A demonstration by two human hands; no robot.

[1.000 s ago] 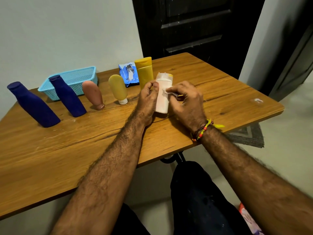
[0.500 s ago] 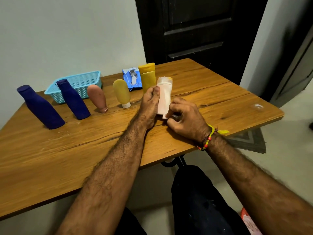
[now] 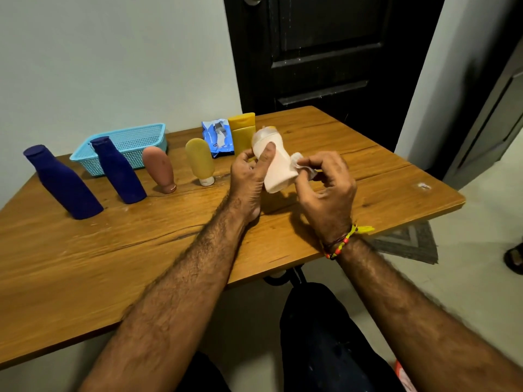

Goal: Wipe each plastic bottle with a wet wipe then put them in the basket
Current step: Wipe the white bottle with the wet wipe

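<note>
My left hand (image 3: pixel 249 176) grips a pale pink bottle (image 3: pixel 278 171), lifted off the wooden table (image 3: pixel 141 250) and tilted, thumb across its front. My right hand (image 3: pixel 325 188) pinches a crumpled white wet wipe (image 3: pixel 300 162) against the bottle's right side. A light blue mesh basket (image 3: pixel 127 142) sits at the back left with nothing visible inside. In a row in front of it stand two dark blue bottles (image 3: pixel 63 185) (image 3: pixel 119 171), a brown tube (image 3: pixel 160 169) and a yellow tube (image 3: pixel 201 162), both on their caps.
A blue wet wipe pack (image 3: pixel 216 137) lies at the back beside a tall mustard-yellow bottle (image 3: pixel 243 134). A dark door stands behind the table. The table's right edge drops to a floor with a grey mat (image 3: pixel 407 244).
The pink bottle has been lifted off the table and tilted left. My right hand with the wipe has moved from the bottle's base up its right side.
</note>
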